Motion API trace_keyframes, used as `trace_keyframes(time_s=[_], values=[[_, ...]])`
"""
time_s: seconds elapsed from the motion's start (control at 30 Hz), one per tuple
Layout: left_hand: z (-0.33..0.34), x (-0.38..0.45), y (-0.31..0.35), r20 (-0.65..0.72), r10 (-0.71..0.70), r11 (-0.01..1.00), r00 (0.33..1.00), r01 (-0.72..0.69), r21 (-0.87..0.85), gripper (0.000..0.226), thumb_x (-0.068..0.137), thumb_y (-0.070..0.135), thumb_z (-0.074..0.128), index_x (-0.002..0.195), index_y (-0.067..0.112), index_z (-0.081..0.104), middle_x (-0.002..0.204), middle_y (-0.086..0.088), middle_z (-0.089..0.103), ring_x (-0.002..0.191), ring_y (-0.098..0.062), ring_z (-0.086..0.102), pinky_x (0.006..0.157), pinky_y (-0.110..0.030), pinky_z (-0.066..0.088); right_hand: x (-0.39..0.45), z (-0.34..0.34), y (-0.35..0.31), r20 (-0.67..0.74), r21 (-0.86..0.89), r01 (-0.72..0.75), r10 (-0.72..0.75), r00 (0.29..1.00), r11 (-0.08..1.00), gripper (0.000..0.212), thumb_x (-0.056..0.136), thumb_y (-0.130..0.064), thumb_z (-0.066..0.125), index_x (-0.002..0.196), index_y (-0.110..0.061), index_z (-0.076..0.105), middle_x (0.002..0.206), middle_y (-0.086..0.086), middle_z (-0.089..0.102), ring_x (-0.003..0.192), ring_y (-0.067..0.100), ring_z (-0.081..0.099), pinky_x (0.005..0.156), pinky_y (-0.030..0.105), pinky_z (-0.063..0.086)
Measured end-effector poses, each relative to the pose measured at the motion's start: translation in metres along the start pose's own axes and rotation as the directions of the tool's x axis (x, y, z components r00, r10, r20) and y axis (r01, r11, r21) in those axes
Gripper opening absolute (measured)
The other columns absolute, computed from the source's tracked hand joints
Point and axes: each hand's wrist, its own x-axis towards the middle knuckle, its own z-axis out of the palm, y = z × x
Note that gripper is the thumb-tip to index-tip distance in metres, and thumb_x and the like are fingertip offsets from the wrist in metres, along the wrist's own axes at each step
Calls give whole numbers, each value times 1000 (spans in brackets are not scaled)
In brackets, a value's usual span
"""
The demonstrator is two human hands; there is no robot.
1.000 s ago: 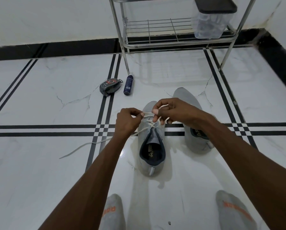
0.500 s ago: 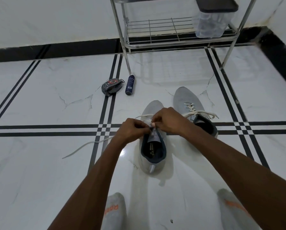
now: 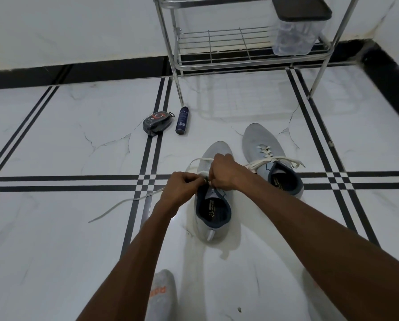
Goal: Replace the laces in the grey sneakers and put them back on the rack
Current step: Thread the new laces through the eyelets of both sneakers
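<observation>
White marble floor tiles carry the near grey sneaker, where the left hand and right hand each pinch its soft, limp white lace, best gripped near the eyelets.

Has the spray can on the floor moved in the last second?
No. The spray can lies in the same spot beside the rack leg, next to the black case.
</observation>
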Motion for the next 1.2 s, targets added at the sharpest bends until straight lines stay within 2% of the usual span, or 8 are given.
trace_keyframes(time_s=[0.17, 0.3, 0.53, 0.7, 0.9, 1.03, 1.13, 1.2], values=[[0, 1, 5, 10, -6, 1000, 1000, 5, 22, 34, 88, 43, 66, 83, 14, 82, 82, -18, 74, 79, -17, 69, 90, -45, 57, 0, -2, 5, 19, 186, -78, 76, 997, 980, 31, 92, -26, 68, 114, -4, 72, 117, 16, 64, 110, 30, 59, 91, 31, 48], [4, 2, 4, -30, -8, 996, 1000, 6, -92, 26, 96, 28, 67, 91, 7, 80, 84, -9, 76, 82, -24, 71, 87, -39, 58, -5, 11, 24, -20, 534, -120, 154, 988, 837, 23, 87, -18, 76, 64, -15, 72, 68, -1, 64, 69, 14, 57, 55, 18, 37], [24, 3, -2, -219, 26, 993, 975, 1, 122, 18, 95, 24, 70, 91, 8, 78, 75, -1, 73, 69, -16, 67, 63, -27, 51, -15, 19, 24, -187, 612, -106, 273, 944, 784, 29, 89, -33, 73, 84, -6, 81, 84, 11, 76, 82, 23, 68, 71, 30, 47], [26, 5, -3, -292, 23, 994, 956, 11, 112, 18, 95, 20, 64, 93, 7, 75, 86, -8, 76, 81, -23, 72, 77, -36, 59, -22, 22, 14, 15, 631, -203, 250, 968, 749, 46, 84, -50, 69, 89, -5, 77, 88, 10, 74, 85, 26, 69, 75, 37, 56], [-60, 2, -16, -809, -145, 974, 570, 226, -16, 20, 88, 9, 55, 83, 3, 72, 73, -11, 65, 78, -32, 65, 67, -29, 44, -26, 26, 20, -1, 696, -195, 273, 962, 691, 29, 82, -35, 68, 86, -8, 79, 87, 10, 75, 83, 22, 69, 69, 32, 52], [-34, 4, -2, -592, 278, 937, 757, -77, 342, 26, 88, 24, 70, 113, 15, 68, 107, -2, 65, 103, -21, 54, 87, -31, 39, -26, 26, 18, -31, 672, -148, 227, 973, 725, 23, 85, -34, 65, 81, -16, 78, 85, 4, 75, 85, 19, 68, 72, 30, 51], [2, 16, 1, -193, 294, 856, 936, -168, 489, 22, 81, 44, 72, 97, 30, 74, 105, 5, 66, 105, -18, 54, 94, -35, 41, -26, 28, 19, -33, 704, -129, 214, 976, 698, 21, 88, -40, 66, 74, -24, 71, 79, -4, 68, 80, 13, 63, 70, 27, 46], [14, 16, -3, -169, 271, 817, 948, -133, 562, 23, 80, 53, 68, 85, 32, 76, 98, 6, 70, 99, -22, 62, 93, -42, 47, -28, 29, 21, -39, 720, -110, 199, 979, 685, 20, 90, -40, 65, 74, -28, 68, 81, -7, 67, 81, 11, 61, 70, 25, 45]])
